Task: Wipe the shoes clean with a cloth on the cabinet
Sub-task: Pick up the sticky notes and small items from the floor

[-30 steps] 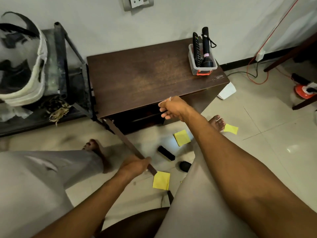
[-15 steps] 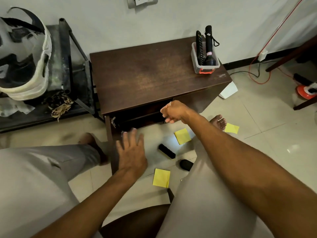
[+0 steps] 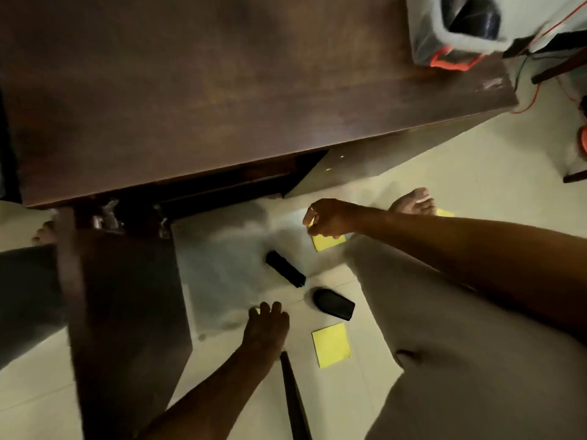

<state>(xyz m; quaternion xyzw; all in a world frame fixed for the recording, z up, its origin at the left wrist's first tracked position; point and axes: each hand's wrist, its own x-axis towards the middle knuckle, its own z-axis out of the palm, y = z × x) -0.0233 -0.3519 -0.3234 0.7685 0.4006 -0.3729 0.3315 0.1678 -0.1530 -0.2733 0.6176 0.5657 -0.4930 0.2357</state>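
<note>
Dark grained-wood cabinet, square yellow note

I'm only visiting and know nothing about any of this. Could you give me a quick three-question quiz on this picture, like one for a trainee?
1. True or false: the cabinet door stands open.
2. Where is the plastic tub? A: on a chair. B: on the cabinet top, at a corner. C: inside the cabinet.
3. Fill in the missing word: the paper notes on the floor are ___ in colour.

Key: 1 true; 2 B; 3 yellow.
</note>
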